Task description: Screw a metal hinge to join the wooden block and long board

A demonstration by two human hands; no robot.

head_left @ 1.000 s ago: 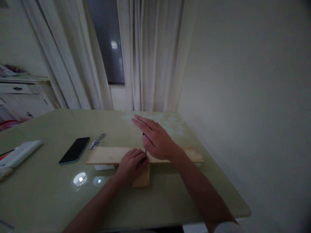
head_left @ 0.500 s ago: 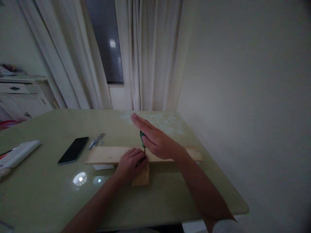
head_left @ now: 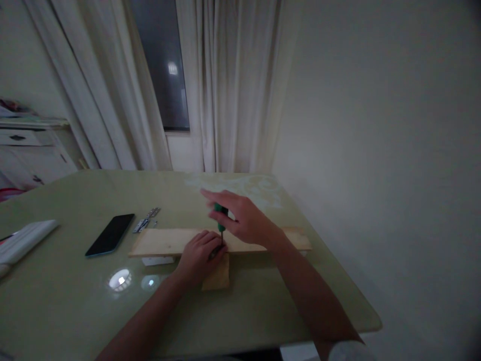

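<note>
Nearly upright, green-handled screwdriver (head_left: 221, 226) at right hand (head_left: 243, 216)

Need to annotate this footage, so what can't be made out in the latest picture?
All in the head view:
Screwdriver: its tip is hidden by the left hand.
Dark piece: partly covered by that hand, so its full shape is unclear.
Right hand: the ends of its fingers are blurred.
Metal parts near the wooden board: too small to identify.
White object: cut off by the left edge.
</note>
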